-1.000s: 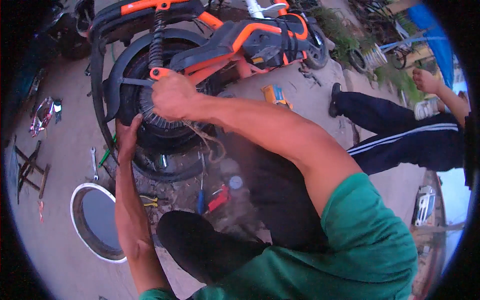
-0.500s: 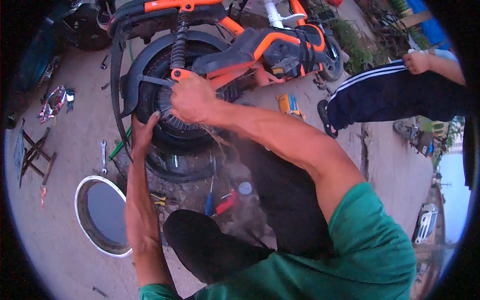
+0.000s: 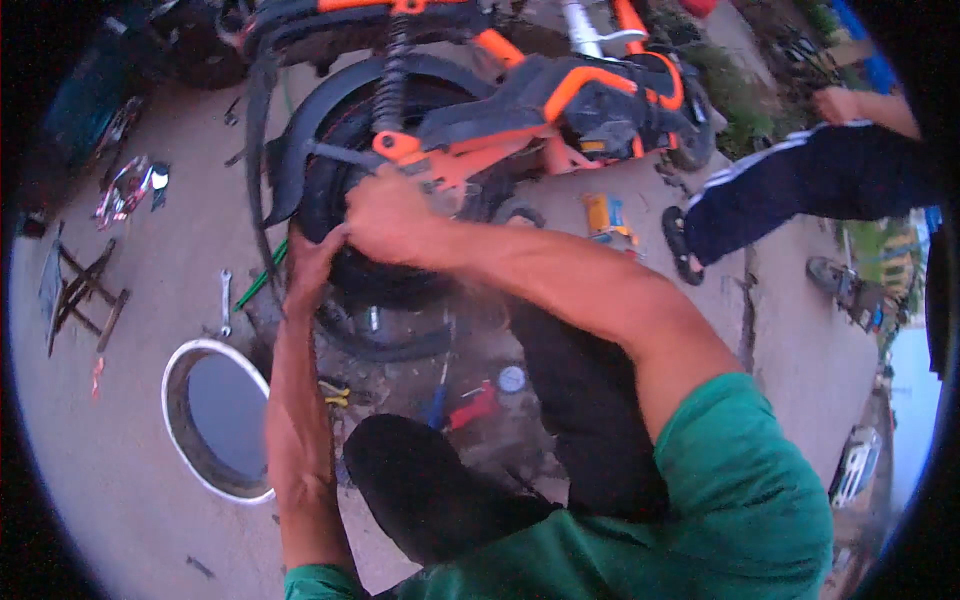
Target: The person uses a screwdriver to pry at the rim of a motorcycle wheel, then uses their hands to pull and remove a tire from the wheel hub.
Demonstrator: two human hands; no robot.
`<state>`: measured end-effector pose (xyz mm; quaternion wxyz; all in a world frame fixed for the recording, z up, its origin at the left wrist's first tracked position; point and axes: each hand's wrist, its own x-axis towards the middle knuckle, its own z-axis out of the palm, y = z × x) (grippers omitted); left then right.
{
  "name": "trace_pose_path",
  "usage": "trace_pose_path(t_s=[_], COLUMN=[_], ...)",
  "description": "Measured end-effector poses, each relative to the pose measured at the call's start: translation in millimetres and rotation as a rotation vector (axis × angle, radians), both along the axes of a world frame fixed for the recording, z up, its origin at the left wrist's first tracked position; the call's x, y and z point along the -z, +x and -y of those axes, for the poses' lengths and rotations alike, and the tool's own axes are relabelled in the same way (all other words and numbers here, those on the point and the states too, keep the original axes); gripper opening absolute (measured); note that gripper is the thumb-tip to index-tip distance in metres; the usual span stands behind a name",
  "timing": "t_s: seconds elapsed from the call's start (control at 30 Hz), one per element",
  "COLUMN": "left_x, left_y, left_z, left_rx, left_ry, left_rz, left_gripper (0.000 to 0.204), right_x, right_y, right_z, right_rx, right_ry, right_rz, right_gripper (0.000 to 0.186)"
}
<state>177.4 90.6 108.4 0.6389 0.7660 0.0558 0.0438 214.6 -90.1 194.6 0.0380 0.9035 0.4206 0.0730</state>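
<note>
An orange and black two-wheeler (image 3: pixel 560 90) stands in front of me, its rear wheel (image 3: pixel 385 285) toward my hands. My left hand (image 3: pixel 312 258) grips the near left side of the tyre, thumb over the sidewall and fingers mostly hidden behind it. Closed in a fist, my right hand (image 3: pixel 395 222) is at the hub, close against my left thumb. It is blurred, and I cannot make out what it holds. Above it are the orange shock mount (image 3: pixel 397 146) and the coil shock absorber (image 3: pixel 392 90). A black mudguard (image 3: pixel 285 180) curves around the tyre.
Beneath the wheel lies a loose black tyre (image 3: pixel 400 350). Nearby are a screwdriver (image 3: pixel 436 405), a red tool (image 3: pixel 474 408), a round gauge (image 3: pixel 512 379), yellow-handled pliers (image 3: pixel 335 393), a wrench (image 3: pixel 226 303) and a white-rimmed water basin (image 3: pixel 182 440). A person's leg (image 3: pixel 770 180) is at right.
The whole scene has shifted rightward in view. My right hand has moved down and left across the hub, toward my left thumb. My left hand keeps its place on the tyre.
</note>
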Motion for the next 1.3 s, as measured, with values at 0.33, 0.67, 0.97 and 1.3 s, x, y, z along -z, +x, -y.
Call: trace_pose_path(t_s=[0.33, 0.67, 0.97, 1.3], left_x=[39.4, 28.2, 39.7, 57.8], left_y=[16.8, 10.5, 15.7, 13.3], left_z=[-28.9, -25.7, -22.6, -29.0], left_rx=[0.011, -0.015, -0.016, -0.048], left_ry=[0.079, 0.048, -0.039, -0.126], left_rz=[-0.014, 0.053, 0.109, 0.097], left_gripper=[0.104, 0.109, 0.102, 0.104], right_x=[-22.9, -34.2, -56.7, -37.5], right_y=[11.6, 4.2, 19.9, -44.3], right_z=[-5.0, -4.8, -20.5, -52.7], right_rx=[-0.012, -0.129, 0.365, 1.262], right_ry=[-0.131, -0.179, -0.203, 1.019], right_rz=[-0.134, -0.006, -0.997, -2.002], right_gripper=[0.045, 0.039, 0.036, 0.017])
